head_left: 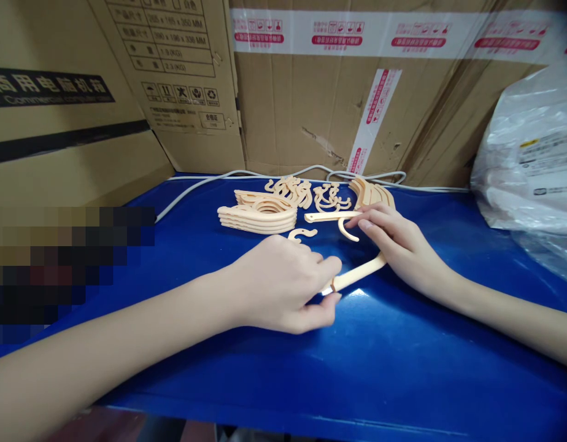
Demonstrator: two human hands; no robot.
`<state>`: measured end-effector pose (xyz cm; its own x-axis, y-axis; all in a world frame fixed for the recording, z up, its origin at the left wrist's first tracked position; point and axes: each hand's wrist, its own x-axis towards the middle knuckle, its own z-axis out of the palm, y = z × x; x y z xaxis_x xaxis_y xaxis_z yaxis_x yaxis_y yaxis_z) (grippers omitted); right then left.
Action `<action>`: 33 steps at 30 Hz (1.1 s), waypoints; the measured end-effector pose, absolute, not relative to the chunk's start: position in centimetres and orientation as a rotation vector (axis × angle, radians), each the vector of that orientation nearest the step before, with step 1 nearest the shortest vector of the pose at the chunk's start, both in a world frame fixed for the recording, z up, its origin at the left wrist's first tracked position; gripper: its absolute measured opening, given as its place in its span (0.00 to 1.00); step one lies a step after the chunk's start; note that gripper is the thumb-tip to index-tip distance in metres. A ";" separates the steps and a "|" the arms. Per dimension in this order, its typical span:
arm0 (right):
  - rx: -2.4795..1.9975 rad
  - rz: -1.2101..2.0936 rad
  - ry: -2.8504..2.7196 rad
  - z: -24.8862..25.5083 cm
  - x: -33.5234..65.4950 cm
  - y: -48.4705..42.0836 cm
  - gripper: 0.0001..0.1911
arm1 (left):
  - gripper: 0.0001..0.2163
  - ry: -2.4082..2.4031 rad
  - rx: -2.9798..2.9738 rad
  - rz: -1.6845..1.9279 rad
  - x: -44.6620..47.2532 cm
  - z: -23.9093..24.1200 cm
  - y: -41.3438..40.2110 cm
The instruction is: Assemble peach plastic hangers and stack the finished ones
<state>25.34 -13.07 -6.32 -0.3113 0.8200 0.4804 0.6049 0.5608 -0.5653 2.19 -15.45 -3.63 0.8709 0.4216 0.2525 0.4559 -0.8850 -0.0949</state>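
Note:
My left hand (288,285) reaches in from the left, its thumb and forefinger pinched on the near end of a cream plastic hanger arm (359,274). That arm runs up to the right and passes under my right hand (401,242). My right hand's fingers are closed on a second straight cream arm (329,217), beside which a curved hook (348,231) sticks out. Whether these parts are joined is hidden by the fingers. Just behind my left hand lies a loose hook (303,234), partly covered by it.
Behind my hands on the blue table (403,368) are a stack of hanger arms (256,221), a pile of hooks (290,189), more hooks (329,197) and further arms (370,191). Cardboard boxes (302,110), a white cable (196,182) and a plastic bag (532,147) border the table.

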 end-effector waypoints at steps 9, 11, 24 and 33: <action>-1.239 0.420 -2.012 -6.8 25.5 -12.8 0.13 | 0.04 -0.396 -2.946 -0.276 2.4 -3.2 -15.3; -1.252 0.432 -1.970 -6.9 25.6 -12.7 0.12 | 0.07 -0.387 -2.910 -0.283 2.3 -3.4 -14.8; -1.283 0.470 -1.901 -7.1 25.9 -12.2 0.13 | 0.12 -0.599 -2.851 -0.346 1.9 -4.1 -14.1; -1.312 0.489 -1.842 -7.0 25.7 -12.2 0.12 | 0.13 -0.598 -2.825 -0.349 2.2 -4.1 -14.3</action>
<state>25.70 -12.22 -6.99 -0.1375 0.9124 0.3856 0.6010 0.3862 -0.6997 2.20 -14.31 -4.07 0.8881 0.3665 0.2772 0.4219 -0.8895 -0.1754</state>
